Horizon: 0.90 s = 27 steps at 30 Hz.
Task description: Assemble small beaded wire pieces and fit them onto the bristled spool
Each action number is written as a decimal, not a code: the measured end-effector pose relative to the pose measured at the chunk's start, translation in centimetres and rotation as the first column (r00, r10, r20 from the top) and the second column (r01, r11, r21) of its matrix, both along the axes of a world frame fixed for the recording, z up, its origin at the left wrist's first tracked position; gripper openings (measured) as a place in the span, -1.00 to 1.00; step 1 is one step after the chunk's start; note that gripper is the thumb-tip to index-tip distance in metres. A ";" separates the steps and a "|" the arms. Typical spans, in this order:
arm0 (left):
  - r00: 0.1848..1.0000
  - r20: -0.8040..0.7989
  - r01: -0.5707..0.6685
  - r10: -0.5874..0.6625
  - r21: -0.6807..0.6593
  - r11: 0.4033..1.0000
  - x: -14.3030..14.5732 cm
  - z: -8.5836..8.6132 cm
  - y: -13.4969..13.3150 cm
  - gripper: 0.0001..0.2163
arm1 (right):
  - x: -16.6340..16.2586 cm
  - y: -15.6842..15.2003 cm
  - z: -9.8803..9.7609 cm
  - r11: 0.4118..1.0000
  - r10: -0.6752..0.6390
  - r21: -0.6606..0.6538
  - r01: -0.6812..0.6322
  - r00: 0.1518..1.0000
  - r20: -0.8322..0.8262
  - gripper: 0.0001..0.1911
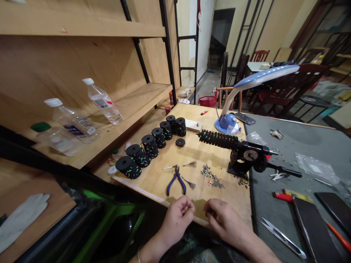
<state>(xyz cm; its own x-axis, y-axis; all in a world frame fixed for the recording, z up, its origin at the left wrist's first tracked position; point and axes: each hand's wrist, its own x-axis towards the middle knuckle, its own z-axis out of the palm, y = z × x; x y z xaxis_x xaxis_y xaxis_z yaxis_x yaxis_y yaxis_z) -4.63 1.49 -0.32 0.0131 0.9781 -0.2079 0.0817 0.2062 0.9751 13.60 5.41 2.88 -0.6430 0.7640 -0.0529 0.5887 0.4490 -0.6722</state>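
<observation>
My left hand and my right hand rest close together at the near edge of the wooden table. Both have their fingers curled in a pinch, and whatever they grip is too small to make out. They hover over a long ruler lying along the table edge. Blue-handled pliers lie just beyond my left hand. A scatter of small coloured beads sits beyond my right hand, with thin wire bundles beside the pliers.
A row of black foam spools runs diagonally across the table. A hand-crank winder loaded with spools stands right, beside a blue desk lamp. Snips, lighters and phones lie on the grey mat. Water bottles lie on the shelf.
</observation>
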 end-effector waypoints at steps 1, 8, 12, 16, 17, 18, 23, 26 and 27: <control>1.000 0.011 -0.005 0.005 -0.002 1.000 -0.1 0.1 0.0 -0.85 | 0.0 0.0 -0.2 1.000 -0.006 0.002 0.006 1.000 -0.006 -0.81; 0.996 0.082 -0.021 0.022 -0.008 1.000 -0.1 0.3 0.1 -0.80 | 0.2 0.0 -0.9 0.998 -0.059 0.001 0.059 0.998 -0.032 -0.84; 0.996 0.078 -0.045 0.045 -0.006 0.999 0.0 0.2 0.1 -0.81 | 0.2 0.0 -1.0 0.998 -0.066 0.017 0.067 0.997 -0.042 -0.85; 0.997 0.060 -0.051 0.050 0.011 0.999 0.1 0.1 0.1 -0.83 | 0.2 0.0 -1.2 0.995 -0.086 0.049 0.088 0.996 -0.040 -0.88; 0.997 0.057 -0.047 0.046 0.014 0.999 0.1 0.0 0.1 -0.83 | 0.2 0.0 -1.3 0.995 -0.086 0.054 0.088 0.996 -0.037 -0.88; 0.998 0.054 -0.042 0.041 0.017 0.999 0.1 -0.1 0.0 -0.84 | 0.1 0.0 -1.2 0.994 -0.084 0.060 0.086 0.996 -0.036 -0.88; 0.999 0.030 -0.025 0.024 0.018 1.000 0.5 -0.2 0.0 -0.86 | -0.4 -0.1 -0.9 0.993 -0.063 0.101 0.064 0.998 -0.010 -0.82; 1.000 0.023 -0.021 0.021 -0.001 1.000 0.8 -0.1 0.1 -0.86 | -0.6 -0.1 -1.0 0.993 -0.055 0.102 0.056 0.998 -0.009 -0.75; 1.000 0.020 -0.021 0.021 -0.003 1.000 0.9 -0.1 0.1 -0.87 | -0.7 -0.1 -1.1 0.993 -0.060 0.106 0.061 0.998 -0.012 -0.74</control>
<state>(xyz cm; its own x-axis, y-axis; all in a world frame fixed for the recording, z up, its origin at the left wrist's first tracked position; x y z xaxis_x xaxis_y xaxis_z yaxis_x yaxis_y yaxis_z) -3.76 1.60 -0.41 -0.0037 0.9776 -0.2106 0.0582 0.2104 0.9759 12.93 5.34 1.80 -0.5958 0.8023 0.0360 0.6108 0.4818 -0.6283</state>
